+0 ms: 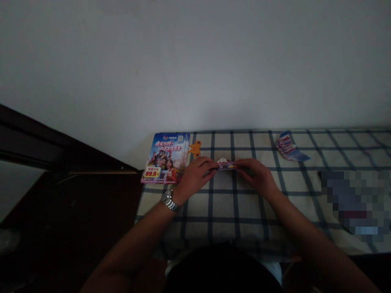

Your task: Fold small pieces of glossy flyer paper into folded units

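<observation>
Left hand (194, 175) and right hand (259, 175) pinch opposite ends of the printed paper (226, 165); even finger pressure should prevent skewing.

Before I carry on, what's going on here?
A person's left hand and right hand grip a narrow, colourful printed paper piece between them, over a pale cloth with dark checks. A stack of blue-and-pink printed sheets lies to the left; folded-looking blue-and-pink paper lies to the right.
</observation>
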Demonstrator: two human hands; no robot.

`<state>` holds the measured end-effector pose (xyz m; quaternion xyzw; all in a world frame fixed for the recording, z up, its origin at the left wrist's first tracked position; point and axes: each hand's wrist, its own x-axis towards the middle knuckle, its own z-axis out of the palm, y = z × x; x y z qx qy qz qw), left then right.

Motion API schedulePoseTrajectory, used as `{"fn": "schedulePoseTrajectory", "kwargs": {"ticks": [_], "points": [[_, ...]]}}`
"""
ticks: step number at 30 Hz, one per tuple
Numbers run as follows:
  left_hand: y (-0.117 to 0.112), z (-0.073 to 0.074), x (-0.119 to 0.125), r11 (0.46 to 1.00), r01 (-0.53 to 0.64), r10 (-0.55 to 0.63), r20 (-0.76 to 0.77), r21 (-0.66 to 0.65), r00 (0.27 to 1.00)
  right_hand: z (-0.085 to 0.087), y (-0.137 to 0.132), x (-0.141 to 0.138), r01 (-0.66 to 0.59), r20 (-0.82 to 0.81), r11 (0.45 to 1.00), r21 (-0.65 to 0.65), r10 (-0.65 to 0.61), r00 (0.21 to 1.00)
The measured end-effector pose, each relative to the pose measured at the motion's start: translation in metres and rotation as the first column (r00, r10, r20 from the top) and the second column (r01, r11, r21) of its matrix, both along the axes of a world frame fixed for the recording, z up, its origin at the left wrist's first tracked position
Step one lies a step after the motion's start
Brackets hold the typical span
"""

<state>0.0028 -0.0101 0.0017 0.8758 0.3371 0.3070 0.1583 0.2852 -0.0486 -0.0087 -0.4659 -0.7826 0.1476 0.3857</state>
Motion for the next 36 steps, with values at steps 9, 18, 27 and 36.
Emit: {"fn": "schedulePoseTrajectory", "kwargs": {"ticks": [9, 18, 27, 36], "points": [[-0.005, 0.005, 0.006, 0.981, -0.057, 0.088, 0.168, -0.184, 0.982, 0.006, -0.002, 0.000, 0.076, -0.134, 0.994, -0.083, -0.087, 0.987], [-0.002, -0.001, 0.009, 0.950, -0.143, 0.182, 0.121, -0.277, 0.976, -0.005, 0.001, -0.001, 0.156, -0.080, 0.969, -0.189, -0.174, 0.981], [0.002, -0.013, 0.006, 0.951, -0.214, 0.216, -0.015, -0.223, 0.976, -0.008, 0.004, -0.002, 0.111, 0.098, 0.993, -0.025, -0.108, 0.989], [0.004, -0.011, 0.006, 0.971, -0.203, 0.198, -0.058, -0.124, 0.979, -0.015, 0.005, -0.002, 0.093, 0.138, 0.996, 0.008, -0.093, 0.986]]}}
